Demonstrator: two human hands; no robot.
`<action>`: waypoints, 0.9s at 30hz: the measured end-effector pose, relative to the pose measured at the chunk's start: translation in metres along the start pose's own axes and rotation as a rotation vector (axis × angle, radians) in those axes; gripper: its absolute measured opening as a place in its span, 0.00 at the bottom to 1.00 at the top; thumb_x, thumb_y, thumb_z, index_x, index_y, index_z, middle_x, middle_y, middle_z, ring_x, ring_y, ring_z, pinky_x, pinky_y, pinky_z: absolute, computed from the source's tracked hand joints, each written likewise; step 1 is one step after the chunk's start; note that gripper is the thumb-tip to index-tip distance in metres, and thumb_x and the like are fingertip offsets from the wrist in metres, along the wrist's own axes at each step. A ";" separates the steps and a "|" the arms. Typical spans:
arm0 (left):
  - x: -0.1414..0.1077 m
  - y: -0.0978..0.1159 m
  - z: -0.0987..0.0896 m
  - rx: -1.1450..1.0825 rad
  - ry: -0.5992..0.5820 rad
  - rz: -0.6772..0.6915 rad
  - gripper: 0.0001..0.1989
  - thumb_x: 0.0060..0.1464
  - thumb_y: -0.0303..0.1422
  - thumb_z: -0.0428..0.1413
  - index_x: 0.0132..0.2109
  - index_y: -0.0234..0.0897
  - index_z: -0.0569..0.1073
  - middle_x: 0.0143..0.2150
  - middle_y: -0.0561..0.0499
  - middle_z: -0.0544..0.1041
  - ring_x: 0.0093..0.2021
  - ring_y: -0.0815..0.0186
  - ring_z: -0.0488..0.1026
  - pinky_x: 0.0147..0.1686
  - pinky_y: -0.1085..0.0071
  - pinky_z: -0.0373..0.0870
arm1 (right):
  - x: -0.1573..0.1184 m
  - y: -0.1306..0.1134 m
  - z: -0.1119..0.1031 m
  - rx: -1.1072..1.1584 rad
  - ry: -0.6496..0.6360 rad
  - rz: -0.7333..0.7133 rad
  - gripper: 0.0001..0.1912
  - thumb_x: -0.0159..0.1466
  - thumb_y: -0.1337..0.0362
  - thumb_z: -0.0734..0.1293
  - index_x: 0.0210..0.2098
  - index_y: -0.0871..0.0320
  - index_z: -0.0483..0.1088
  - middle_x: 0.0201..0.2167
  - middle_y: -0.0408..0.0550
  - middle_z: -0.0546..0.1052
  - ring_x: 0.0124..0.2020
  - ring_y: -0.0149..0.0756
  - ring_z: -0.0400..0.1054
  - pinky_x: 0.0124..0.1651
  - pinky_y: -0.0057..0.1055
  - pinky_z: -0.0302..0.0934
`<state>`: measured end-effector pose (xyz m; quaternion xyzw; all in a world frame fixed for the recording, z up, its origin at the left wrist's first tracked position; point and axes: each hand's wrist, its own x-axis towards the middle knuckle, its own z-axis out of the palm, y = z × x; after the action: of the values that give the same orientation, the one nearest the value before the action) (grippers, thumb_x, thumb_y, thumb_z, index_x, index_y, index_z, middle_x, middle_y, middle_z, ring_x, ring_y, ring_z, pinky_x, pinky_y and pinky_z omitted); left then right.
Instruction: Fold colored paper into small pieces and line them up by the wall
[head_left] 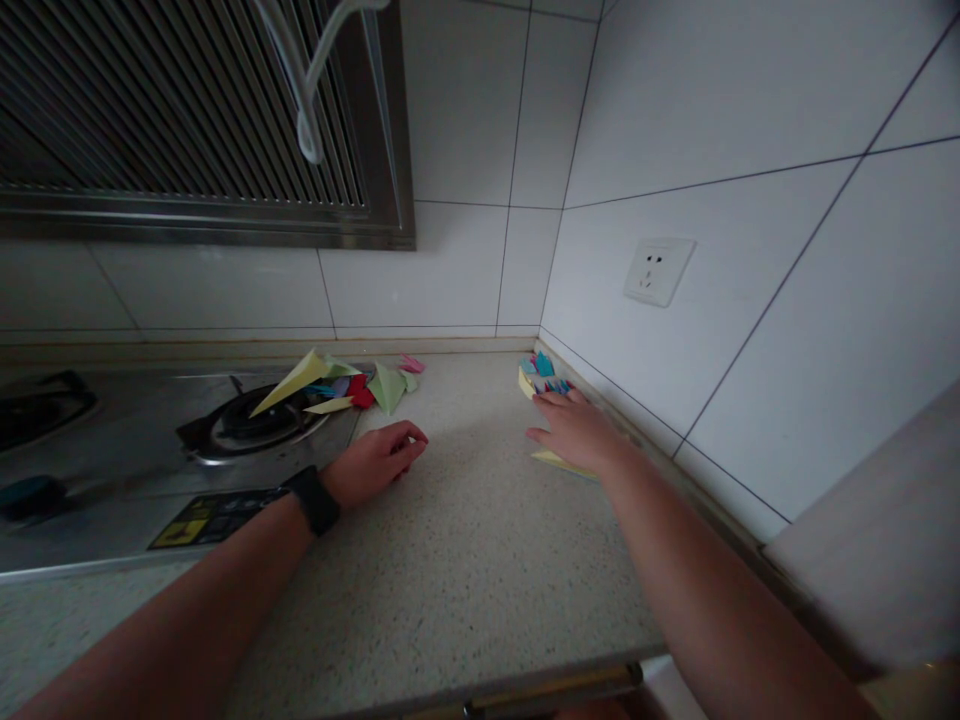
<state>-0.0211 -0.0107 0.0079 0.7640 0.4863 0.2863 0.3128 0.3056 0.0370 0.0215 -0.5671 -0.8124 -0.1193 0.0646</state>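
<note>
My right hand (576, 430) reaches to the corner with its fingers spread over small folded paper pieces. Blue folded papers (544, 363) and a yellow folded paper (526, 383) lie by its fingertips; another yellow folded paper (559, 462) shows partly under the palm. My left hand (377, 462), a dark watch on its wrist, rests by the stove's edge with fingers curled in and nothing visible in them. Beyond it lies a pile of folded papers: a long yellow one (294, 380), a red one (361, 391), a green one (388, 387) and a pink one (412, 364).
A gas stove (142, 480) is set in the speckled counter (465, 560) on the left, part of the paper pile over its burner (259, 425). The range hood (187, 215) hangs above, with a white cable (306, 120). A wall socket (660, 271) is on the right.
</note>
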 end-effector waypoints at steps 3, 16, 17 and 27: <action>-0.001 0.001 0.000 0.033 -0.010 0.004 0.17 0.59 0.46 0.48 0.41 0.38 0.72 0.24 0.54 0.70 0.25 0.68 0.67 0.24 0.74 0.60 | 0.001 0.000 0.004 -0.013 -0.039 0.026 0.32 0.62 0.48 0.62 0.59 0.61 0.63 0.59 0.56 0.66 0.57 0.54 0.56 0.59 0.45 0.49; -0.001 0.004 -0.003 0.085 -0.027 0.028 0.18 0.57 0.46 0.49 0.39 0.39 0.75 0.24 0.53 0.70 0.24 0.67 0.67 0.24 0.74 0.59 | 0.000 -0.002 0.006 -0.010 -0.143 0.094 0.32 0.61 0.45 0.61 0.57 0.59 0.65 0.56 0.59 0.68 0.56 0.56 0.57 0.55 0.47 0.52; -0.001 0.004 -0.003 0.087 -0.029 0.029 0.18 0.56 0.46 0.50 0.39 0.39 0.75 0.24 0.53 0.71 0.25 0.67 0.67 0.24 0.74 0.58 | 0.000 -0.002 0.006 -0.012 -0.145 0.094 0.31 0.61 0.45 0.61 0.56 0.59 0.66 0.56 0.59 0.68 0.56 0.56 0.58 0.54 0.47 0.52; -0.001 0.002 -0.003 0.102 -0.057 0.049 0.17 0.56 0.46 0.50 0.39 0.39 0.76 0.25 0.53 0.72 0.26 0.66 0.68 0.25 0.74 0.58 | -0.001 -0.003 0.008 -0.014 -0.148 0.046 0.30 0.61 0.45 0.60 0.53 0.60 0.69 0.54 0.60 0.70 0.53 0.56 0.61 0.53 0.46 0.54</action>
<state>-0.0229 -0.0116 0.0109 0.7985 0.4722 0.2470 0.2801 0.3035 0.0373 0.0136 -0.5932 -0.8010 -0.0812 0.0030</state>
